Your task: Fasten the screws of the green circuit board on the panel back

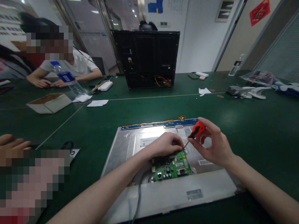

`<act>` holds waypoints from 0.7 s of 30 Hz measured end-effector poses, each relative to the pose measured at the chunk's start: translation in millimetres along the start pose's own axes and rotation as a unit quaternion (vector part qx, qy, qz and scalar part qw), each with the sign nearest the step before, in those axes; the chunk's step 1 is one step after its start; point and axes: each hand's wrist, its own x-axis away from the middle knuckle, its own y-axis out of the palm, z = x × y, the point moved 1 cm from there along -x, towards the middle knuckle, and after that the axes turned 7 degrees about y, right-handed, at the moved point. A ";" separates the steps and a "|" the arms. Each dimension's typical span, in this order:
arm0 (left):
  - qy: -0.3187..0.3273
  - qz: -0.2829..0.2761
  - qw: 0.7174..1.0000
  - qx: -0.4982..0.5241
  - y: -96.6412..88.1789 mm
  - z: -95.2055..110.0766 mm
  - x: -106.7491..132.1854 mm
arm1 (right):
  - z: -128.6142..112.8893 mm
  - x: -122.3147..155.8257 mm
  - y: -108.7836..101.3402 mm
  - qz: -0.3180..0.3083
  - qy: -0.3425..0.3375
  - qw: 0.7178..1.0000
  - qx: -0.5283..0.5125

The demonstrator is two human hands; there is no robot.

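My right hand (213, 144) grips a screwdriver (197, 129) by its orange and black handle, the shaft slanting down to the left. Its tip meets the far right corner of a green circuit board (171, 168). Right beside that tip are the curled fingers of my left hand (167, 143), resting over the board's far edge; what they pinch, if anything, is hidden. Under the board lies a silvery metal display panel (126, 140), with a blue circuit strip (158, 124) along its far edge. A flat white cable (180, 131) runs from the strip toward the board.
A grey cable (139, 196) crosses the panel's near part. Beyond stands a black monitor housing (149, 59) with loose wires. A water bottle (70, 79) and an open box (50, 103) are at left. One person (77, 63) sits across; another person's hand (14, 143) is at the left edge.
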 end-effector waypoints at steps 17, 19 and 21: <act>-0.012 0.001 1.000 -0.009 -0.4 2.7 2.9 | 8.4 18.0 8.7 0.058 0.037 0.997 -0.042; -0.013 0.002 1.000 -0.009 -0.5 2.7 3.3 | 7.9 17.8 9.6 0.056 0.034 0.996 -0.052; -0.014 0.003 1.000 -0.008 -0.3 2.3 3.5 | 6.6 16.6 9.7 0.050 0.033 0.997 -0.057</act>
